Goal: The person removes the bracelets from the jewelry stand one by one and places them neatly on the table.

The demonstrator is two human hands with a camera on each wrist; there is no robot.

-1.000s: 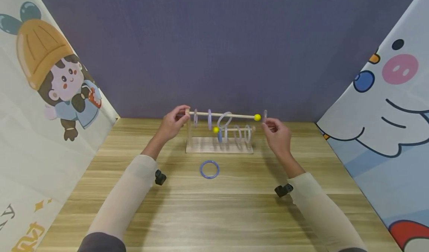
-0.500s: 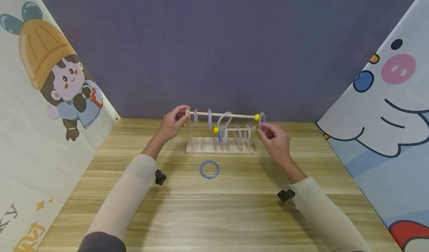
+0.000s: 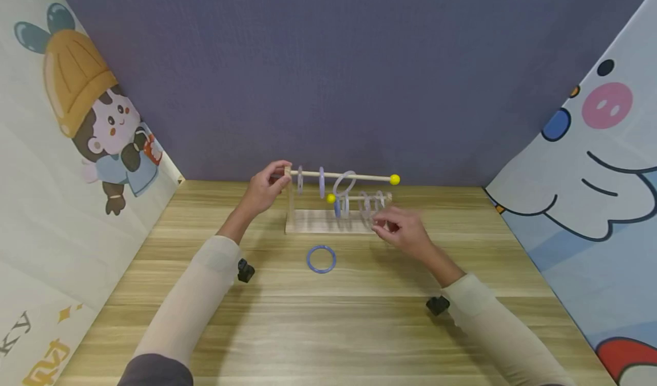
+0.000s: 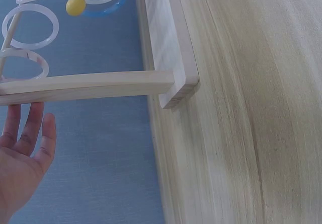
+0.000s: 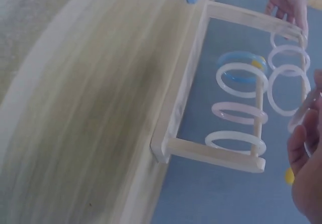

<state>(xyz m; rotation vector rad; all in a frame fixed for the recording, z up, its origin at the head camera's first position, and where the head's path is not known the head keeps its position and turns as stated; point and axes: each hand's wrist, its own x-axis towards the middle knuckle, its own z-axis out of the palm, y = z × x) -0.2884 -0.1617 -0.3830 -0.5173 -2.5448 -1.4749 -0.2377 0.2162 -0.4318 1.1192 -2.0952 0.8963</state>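
Right hand (image 3: 405,232): lowered and moved inward since the earlier frame; was seen beside the upper rod's tip, now placed before the rack's right end; slightly blurred. Thumb and fingertips closed in a pinch.
Held ring (image 5: 303,110): pale, pinched by the right hand, carried off the rods; was seen by the yellow tip earlier. Contact with the rack cannot be told.
Left hand (image 3: 262,191): unchanged; top of the rack's left post gripped between thumb and fingers.
Rack (image 3: 307,222): wooden, upright on the counter (image 3: 328,329), not shifted.
Upper rod (image 3: 372,177): ended by a yellow ball (image 3: 394,179); threaded with three rings as before: a pale ring (image 3: 300,181) near the left post, a lavender ring (image 3: 321,182), a tilted ring (image 5: 270,94) farther along.
Lower rod (image 3: 354,198): ended by a second yellow ball (image 3: 331,198); four rings carried: a blue ring (image 3: 337,208) by the ball, a white ring (image 5: 219,78) next, then a pinkish ring (image 5: 231,119), then another white ring (image 5: 234,133) nearest the right post.
Loose ring (image 3: 321,271): blue, laid flat on the counter in front of the rack, not moved.
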